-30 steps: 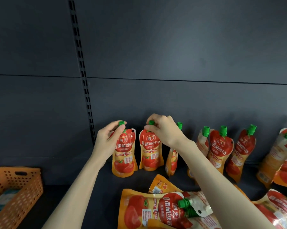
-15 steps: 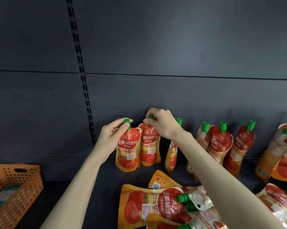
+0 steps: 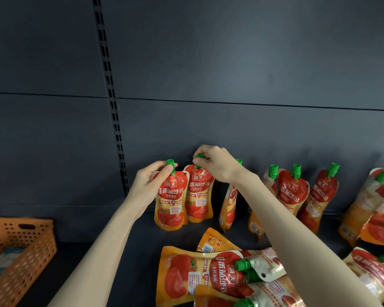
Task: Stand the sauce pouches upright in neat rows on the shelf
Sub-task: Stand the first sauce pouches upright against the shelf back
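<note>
pouches (image 3: 170,200): red and orange, tomato print, white lettering | caps (image 3: 170,162): green | basket (image 3: 20,251): orange, perforated | shelf (image 3: 98,262): dark grey

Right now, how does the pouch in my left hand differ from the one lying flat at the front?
The held pouch stands upright, cap up; the flat pouch lies on the shelf, cap pointing right. The left hand grips the held pouch near its cap; no hand holds the flat pouch. Both have the same red-and-orange tomato print and a green cap.
</note>
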